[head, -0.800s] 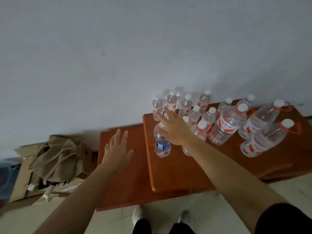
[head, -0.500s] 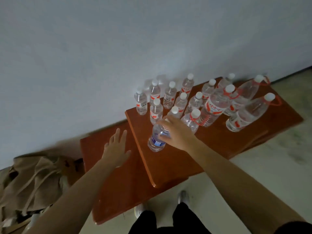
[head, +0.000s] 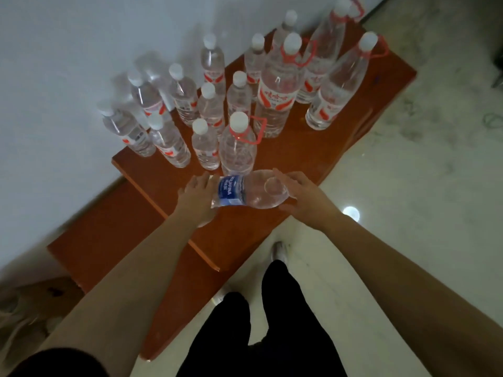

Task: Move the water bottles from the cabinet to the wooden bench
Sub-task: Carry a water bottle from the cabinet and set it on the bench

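Right hand [head: 298,198] gripping my sideways blue-label bottle [head: 245,193], left hand [head: 197,198] loosely cupping its end, above counter [head: 294,159], upright bottles [head: 236,142] behind.

A reddish-brown wooden counter [head: 307,159] stands against the pale wall, with a lower one [head: 109,235] of the same wood beside it. A cluster of upright clear bottles [head: 209,115] with white caps stands on the higher one, the larger bottles [head: 277,88] toward its far end.

A plain pale wall [head: 68,44] is rising behind a second, lower reddish-brown table [head: 103,238]. Right of that table, glossy pale floor tiles [head: 424,186] are reflecting a bright light spot [head: 351,213].
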